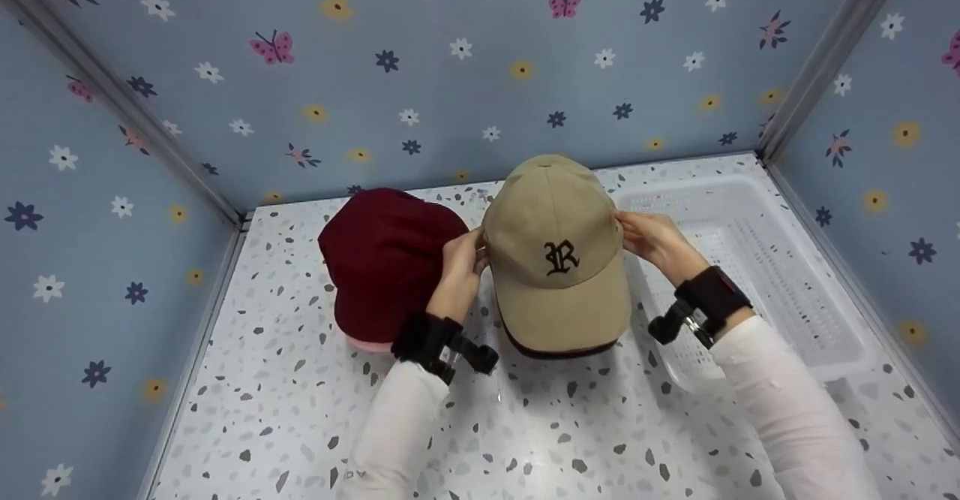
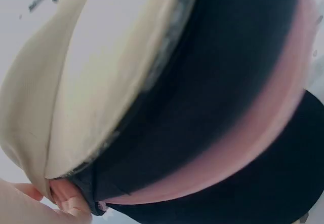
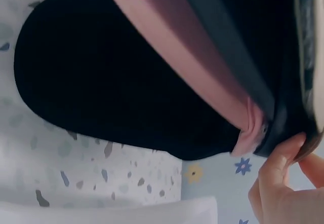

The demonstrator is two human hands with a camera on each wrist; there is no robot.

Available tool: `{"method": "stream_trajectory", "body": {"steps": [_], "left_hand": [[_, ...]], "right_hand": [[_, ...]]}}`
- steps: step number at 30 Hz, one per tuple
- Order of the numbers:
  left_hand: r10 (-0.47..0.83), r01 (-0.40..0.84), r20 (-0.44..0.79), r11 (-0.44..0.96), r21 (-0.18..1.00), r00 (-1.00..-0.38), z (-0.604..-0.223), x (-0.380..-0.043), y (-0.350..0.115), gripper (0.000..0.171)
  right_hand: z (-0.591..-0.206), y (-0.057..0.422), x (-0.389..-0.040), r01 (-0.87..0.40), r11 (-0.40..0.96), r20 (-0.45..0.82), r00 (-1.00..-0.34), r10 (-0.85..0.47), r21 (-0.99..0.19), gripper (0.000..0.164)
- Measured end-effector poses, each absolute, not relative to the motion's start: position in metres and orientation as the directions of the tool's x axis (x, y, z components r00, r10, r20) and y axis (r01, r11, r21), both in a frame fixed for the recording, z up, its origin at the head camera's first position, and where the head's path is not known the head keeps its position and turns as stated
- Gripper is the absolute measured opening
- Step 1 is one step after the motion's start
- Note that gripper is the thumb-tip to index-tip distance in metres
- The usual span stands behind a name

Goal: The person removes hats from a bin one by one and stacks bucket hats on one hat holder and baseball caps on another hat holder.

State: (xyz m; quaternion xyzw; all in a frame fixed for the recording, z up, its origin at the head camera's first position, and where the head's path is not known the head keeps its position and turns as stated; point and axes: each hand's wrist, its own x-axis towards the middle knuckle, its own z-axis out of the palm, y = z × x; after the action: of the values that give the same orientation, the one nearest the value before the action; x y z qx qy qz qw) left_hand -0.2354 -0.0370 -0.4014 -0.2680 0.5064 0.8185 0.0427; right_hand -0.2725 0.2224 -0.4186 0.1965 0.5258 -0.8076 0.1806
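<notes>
A tan baseball cap (image 1: 551, 211) with a black "R" on its front tops a stack, its brim toward me. My left hand (image 1: 461, 271) pinches the cap's left side, and my right hand (image 1: 654, 241) pinches its right side. Below the tan cap, the wrist views show a dark brim (image 2: 223, 77), a pink brim (image 2: 238, 148) and a lower dark cap (image 3: 96, 72). Close by my left hand, a dark red cap (image 1: 382, 245) sits on the table with a pink edge showing beneath its brim.
At the right stands a white perforated plastic basket (image 1: 855, 365), partly behind my right forearm. The table (image 1: 277, 410) has a speckled white top. Blue patterned panels (image 1: 465, 94) with flowers and butterflies enclose the back and both sides.
</notes>
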Motion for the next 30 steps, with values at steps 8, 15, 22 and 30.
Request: {"method": "stream_trajectory", "body": {"steps": [8, 15, 22, 30], "left_hand": [[-0.157, -0.272, -0.424, -0.562, 0.781, -0.892, -0.432, -0.223, -0.043, 0.005], [-0.139, -0.270, -0.389, -0.512, 0.815, -0.911, -0.444, -0.215, -0.041, 0.014], [-0.121, -0.294, -0.398, -0.491, 0.820, -0.909, -0.451, -0.222, -0.041, 0.012], [-0.143, -0.334, -0.428, -0.428, 0.840, -0.892, -0.450, -0.230, -0.043, 0.019]], "right_hand": [[-0.421, 0.223, -0.247, 0.495, -0.432, -0.485, -0.863, -0.143, -0.754, 0.021], [-0.424, 0.219, -0.235, 0.457, -0.463, -0.452, -0.883, -0.129, -0.760, 0.012], [-0.428, 0.215, -0.232, 0.402, -0.442, -0.409, -0.909, -0.086, -0.802, 0.004], [-0.430, 0.214, -0.231, 0.395, -0.389, -0.407, -0.912, -0.054, -0.832, 0.006]]}}
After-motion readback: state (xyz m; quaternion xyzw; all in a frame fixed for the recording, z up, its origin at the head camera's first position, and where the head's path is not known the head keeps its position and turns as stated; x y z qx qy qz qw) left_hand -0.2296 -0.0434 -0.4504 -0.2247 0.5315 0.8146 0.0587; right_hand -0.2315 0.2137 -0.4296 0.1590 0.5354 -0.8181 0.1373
